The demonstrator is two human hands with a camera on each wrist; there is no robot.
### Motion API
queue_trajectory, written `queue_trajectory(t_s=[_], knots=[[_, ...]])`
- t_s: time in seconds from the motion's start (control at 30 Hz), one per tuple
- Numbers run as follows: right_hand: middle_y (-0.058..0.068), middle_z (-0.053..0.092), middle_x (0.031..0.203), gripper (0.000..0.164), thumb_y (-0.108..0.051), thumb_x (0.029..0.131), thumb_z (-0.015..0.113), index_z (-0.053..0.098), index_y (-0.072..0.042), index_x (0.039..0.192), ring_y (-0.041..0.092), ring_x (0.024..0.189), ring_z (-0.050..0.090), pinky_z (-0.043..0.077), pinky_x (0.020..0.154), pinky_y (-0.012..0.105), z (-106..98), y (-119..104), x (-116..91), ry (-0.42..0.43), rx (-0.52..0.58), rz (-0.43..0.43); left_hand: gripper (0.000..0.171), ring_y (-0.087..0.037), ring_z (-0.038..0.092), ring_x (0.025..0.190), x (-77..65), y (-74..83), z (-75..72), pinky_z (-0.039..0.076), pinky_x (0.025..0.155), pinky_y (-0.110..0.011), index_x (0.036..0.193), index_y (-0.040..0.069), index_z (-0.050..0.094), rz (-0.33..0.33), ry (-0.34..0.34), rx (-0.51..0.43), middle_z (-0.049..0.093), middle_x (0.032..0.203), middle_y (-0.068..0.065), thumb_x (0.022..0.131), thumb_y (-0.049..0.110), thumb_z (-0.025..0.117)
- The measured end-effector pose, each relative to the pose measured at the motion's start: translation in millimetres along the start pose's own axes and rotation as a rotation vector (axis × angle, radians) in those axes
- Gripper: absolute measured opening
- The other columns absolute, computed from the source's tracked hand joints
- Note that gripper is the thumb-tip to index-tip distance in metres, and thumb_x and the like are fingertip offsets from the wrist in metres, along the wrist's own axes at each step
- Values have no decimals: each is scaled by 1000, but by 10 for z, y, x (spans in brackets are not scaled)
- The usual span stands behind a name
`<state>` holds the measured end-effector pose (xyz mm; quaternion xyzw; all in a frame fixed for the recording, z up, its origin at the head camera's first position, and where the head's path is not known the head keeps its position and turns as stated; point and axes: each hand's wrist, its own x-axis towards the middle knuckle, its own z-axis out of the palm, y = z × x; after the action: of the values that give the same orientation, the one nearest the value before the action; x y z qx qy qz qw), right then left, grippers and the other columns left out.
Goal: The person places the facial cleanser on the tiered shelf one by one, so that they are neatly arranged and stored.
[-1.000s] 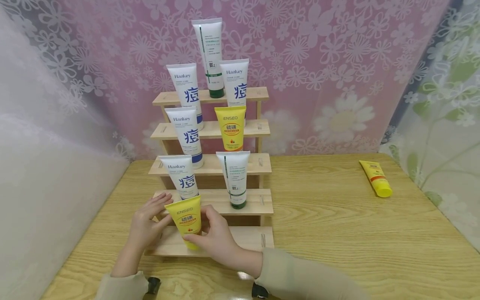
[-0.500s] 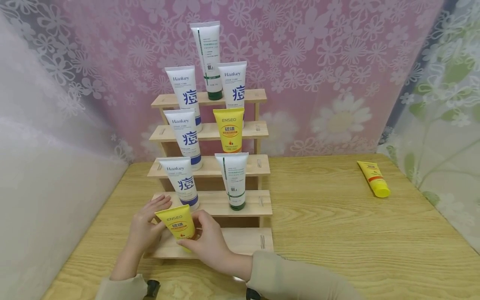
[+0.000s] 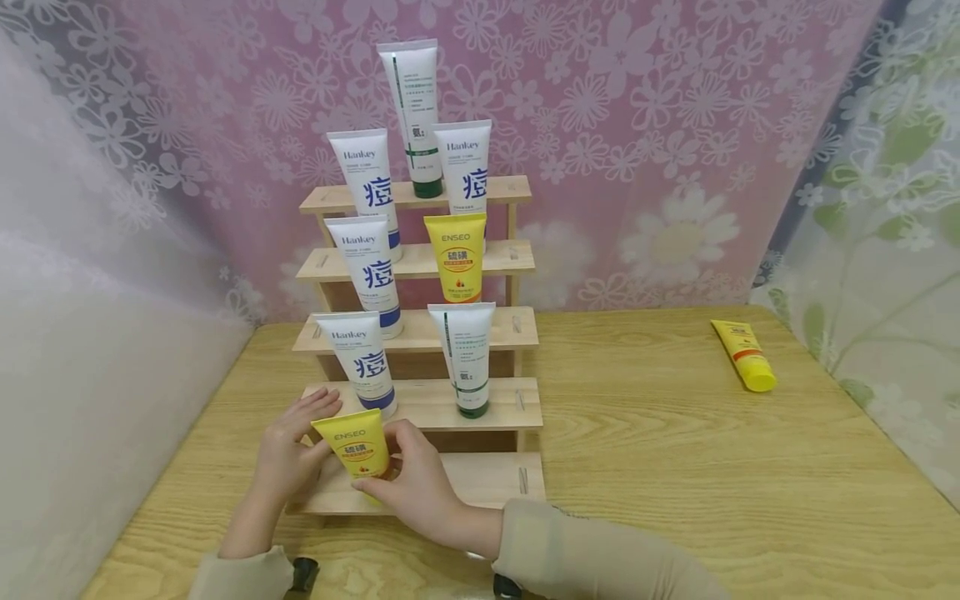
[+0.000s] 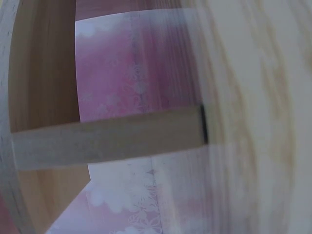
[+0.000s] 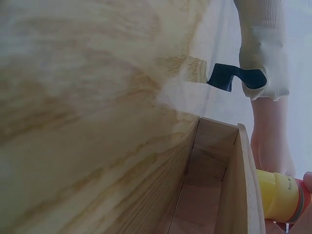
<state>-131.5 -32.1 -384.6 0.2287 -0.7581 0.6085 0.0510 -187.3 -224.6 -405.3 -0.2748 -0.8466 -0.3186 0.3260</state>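
In the head view my right hand [image 3: 422,483] grips a yellow ENSEO squeeze tube [image 3: 354,450] low on its body, thumb across the front. The tube stands cap down at the left end of the lowest step, leaning slightly left. Its yellow cap [image 5: 279,194] shows beside the wood in the right wrist view. My left hand [image 3: 291,446] lies at the left side of the wooden tiered stand [image 3: 480,479], fingers extended along the second step's end and thumb toward the tube's left edge. Only wooden slats [image 4: 112,139] and backdrop fill the left wrist view.
White Hankey tubes [image 3: 358,354] stand up the left side of the higher steps. On the right are a white-and-green tube [image 3: 465,354], a yellow tube [image 3: 457,258] and another Hankey tube [image 3: 465,162]. One more yellow tube [image 3: 742,354] lies on the table at right.
Over the last second my right hand has shifted the yellow tube left and slightly down on the lowest step. Since half a second ago both hands have stayed nearly still.
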Motion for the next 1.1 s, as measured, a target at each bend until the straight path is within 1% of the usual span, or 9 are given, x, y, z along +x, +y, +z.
queue_trajectory(t_s=[0.13, 0.27, 0.4, 0.57, 0.7, 0.8, 0.9, 1.0, 1.1], knots=[[0, 50, 102, 46, -9, 71, 74, 44, -8, 107, 8, 92, 53, 48, 75, 15, 25, 88, 7, 1, -11, -9, 35, -30, 54, 104, 10, 16, -5, 31, 101, -31, 97, -3, 65, 3, 0, -8, 61, 108, -13, 66, 8, 77], [-1, 50, 102, 46, -11, 71, 74, 44, -9, 106, 8, 91, 52, 48, 75, 15, 22, 108, 5, 4, -12, -10, 34, -29, 54, 104, 4, -2, 2, 32, 100, -31, 97, -3, 65, 11, -1, -5, 61, 107, -13, 71, 17, 74], [-2, 51, 101, 46, -12, 71, 75, 45, -10, 106, 7, 91, 52, 48, 77, 18, -2, 91, -5, -2, -11, 6, 37, -26, 53, 106, -13, -27, 9, 31, 101, -27, 96, -3, 65, -8, -14, 0, 61, 107, -15, 74, 26, 72], [-7, 52, 100, 49, -17, 71, 75, 45, -13, 109, 6, 93, 51, 47, 81, 24, -62, 81, -18, -17, -40, 25, 35, -24, 53, 107, -17, -40, 8, 30, 102, -28, 96, -3, 65, -10, -17, 10, 61, 107, -15, 72, 20, 74], [-5, 54, 103, 50, -17, 72, 75, 46, -11, 113, 9, 97, 52, 46, 85, 28, -141, 44, -42, -32, -64, 16, 35, -25, 53, 107, -10, -31, 7, 32, 101, -30, 96, -3, 65, 0, -9, 11, 61, 107, -14, 70, 17, 75], [-2, 53, 107, 49, -16, 72, 74, 48, -10, 114, 12, 99, 52, 46, 87, 27, -212, 1, -59, -50, -69, 6, 34, -27, 53, 106, -5, -19, 6, 32, 101, -30, 97, -3, 65, 7, 0, 4, 61, 107, -14, 70, 17, 75], [0, 52, 111, 50, -17, 73, 74, 50, -9, 116, 15, 102, 51, 44, 89, 25, -286, -44, -78, -68, -56, 21, 34, -29, 54, 105, -1, -13, 2, 32, 101, -31, 97, -3, 65, 15, 6, -4, 61, 107, -14, 71, 17, 74], [3, 52, 113, 51, -18, 73, 74, 50, -9, 117, 20, 103, 51, 43, 91, 26, -366, -77, -103, -84, -40, 47, 34, -29, 54, 104, 0, -12, -1, 32, 101, -32, 97, -3, 65, 18, 5, -7, 61, 107, -14, 72, 18, 73], [6, 51, 115, 53, -19, 73, 74, 50, -7, 118, 22, 104, 50, 43, 92, 29, -451, -92, -129, -99, -25, 80, 36, -29, 54, 105, -3, -14, 1, 31, 101, -32, 97, -4, 65, 17, 2, -7, 61, 107, -14, 74, 23, 71]])
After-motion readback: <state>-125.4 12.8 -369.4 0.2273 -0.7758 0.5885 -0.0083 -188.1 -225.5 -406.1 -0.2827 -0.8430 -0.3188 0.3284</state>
